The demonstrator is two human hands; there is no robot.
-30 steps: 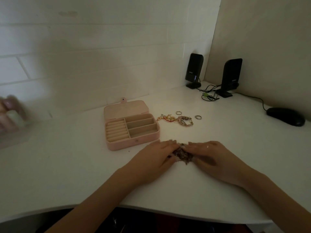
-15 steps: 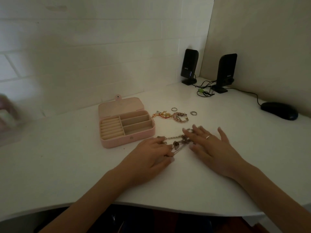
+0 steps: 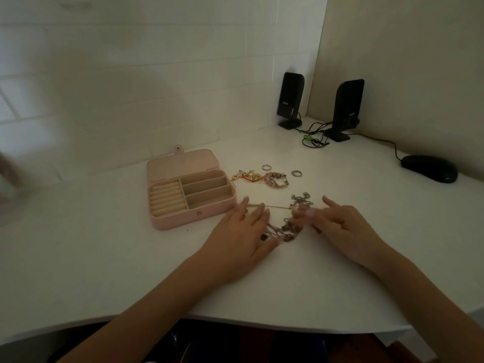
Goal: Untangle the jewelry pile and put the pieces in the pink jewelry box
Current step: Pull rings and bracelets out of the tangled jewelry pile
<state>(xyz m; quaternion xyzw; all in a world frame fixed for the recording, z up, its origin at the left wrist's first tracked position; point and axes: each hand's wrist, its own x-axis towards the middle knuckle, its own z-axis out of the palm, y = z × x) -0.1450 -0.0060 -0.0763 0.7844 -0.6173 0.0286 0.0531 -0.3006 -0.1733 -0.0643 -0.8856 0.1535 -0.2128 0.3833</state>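
Note:
The pink jewelry box (image 3: 194, 215) stands open on the white desk, its lid laid back and its compartments bare. Right of it, a tangle of dark chains (image 3: 287, 228) lies between my hands, and one thin strand (image 3: 277, 206) is stretched leftwards out of it. My left hand (image 3: 242, 233) lies flat with straight fingers, pressing on the strand's end and the tangle's left side. My right hand (image 3: 340, 226) has its index finger raised, while the thumb and other fingers curl in and pinch the tangle's right side.
Behind the tangle lie a pink beaded bracelet (image 3: 276, 180), a red and gold bracelet (image 3: 247, 176) and two rings (image 3: 266, 167) (image 3: 296, 173). Two black speakers (image 3: 290, 100) (image 3: 348, 108) with cables and a black mouse (image 3: 429, 169) stand at the back right.
The bunched pile has been pulled apart. My left hand slid left towards the box, drawing a strand out. My right hand went from flat and spread to curled on the tangle.

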